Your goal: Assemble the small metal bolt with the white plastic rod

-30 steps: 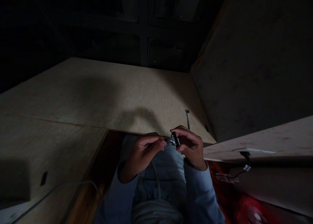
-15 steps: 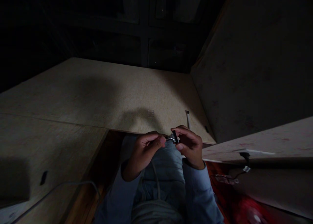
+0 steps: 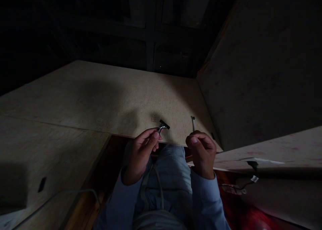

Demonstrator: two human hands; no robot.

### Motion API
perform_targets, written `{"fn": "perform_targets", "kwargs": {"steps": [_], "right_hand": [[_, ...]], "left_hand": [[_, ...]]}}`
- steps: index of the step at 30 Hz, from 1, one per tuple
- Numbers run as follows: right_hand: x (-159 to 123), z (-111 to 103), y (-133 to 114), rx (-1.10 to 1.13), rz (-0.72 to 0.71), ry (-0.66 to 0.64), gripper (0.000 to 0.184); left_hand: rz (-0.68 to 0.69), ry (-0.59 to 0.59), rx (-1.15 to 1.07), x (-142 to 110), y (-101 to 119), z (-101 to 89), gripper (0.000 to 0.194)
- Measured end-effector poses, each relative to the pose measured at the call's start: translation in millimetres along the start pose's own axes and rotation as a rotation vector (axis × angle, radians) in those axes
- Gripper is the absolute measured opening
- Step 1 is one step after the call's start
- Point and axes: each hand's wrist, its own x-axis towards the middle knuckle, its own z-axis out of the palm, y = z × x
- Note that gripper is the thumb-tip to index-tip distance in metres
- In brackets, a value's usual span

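Observation:
A razor [image 3: 164, 124] with a black head and a shiny metal neck is pinched between the thumb and fingers of my left hand [image 3: 143, 153]. Its head points up and to the right, over the table's front edge. My right hand [image 3: 203, 151] is closed, thumb pressed to the curled fingers, apart from the razor. Whatever those fingers may hold is hidden. Just beyond them lies a thin pale stick with a dark tip [image 3: 193, 121] on the table, its near end covered by the hand in this view. A small clear patterned piece [image 3: 154, 118] lies behind the razor.
The pale tabletop [image 3: 100, 99] runs left and forward, meeting an upright panel [image 3: 261, 72] on the right. A grey cable [image 3: 75, 191] crosses the left desk part near a dark slot [image 3: 42, 184]. A black cord [image 3: 254, 169] hangs at right above something red [image 3: 259, 218].
My right hand has let go of the razor's head and moved right, its fingers now closed. My left hand has turned the razor upward and moved it left.

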Motion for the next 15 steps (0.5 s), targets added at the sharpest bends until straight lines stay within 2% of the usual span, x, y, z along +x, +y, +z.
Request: {"fn": "perform_targets", "kwargs": {"steps": [4,8,13,15], "right_hand": [[-3,8,-4,-0.1,0.084,-0.054,0.007],[-4,15,-9,-0.155,0.133,-0.152,0.01],[-5,19,-8,-0.23,0.123,-0.298,0.012],[-6,19,-4,-0.259,0.131,-0.316,0.013]], "left_hand": [[-0.052,-0.016,-0.08,-2,-5,10.5,0.045],[-0.085,-0.016,-0.066,-1,-13,15.8,0.046],[0.004,0.027,-0.045,3,-30,21.8,0.036],[0.043,0.038,-0.017,5,-37,23.9,0.033]]}}
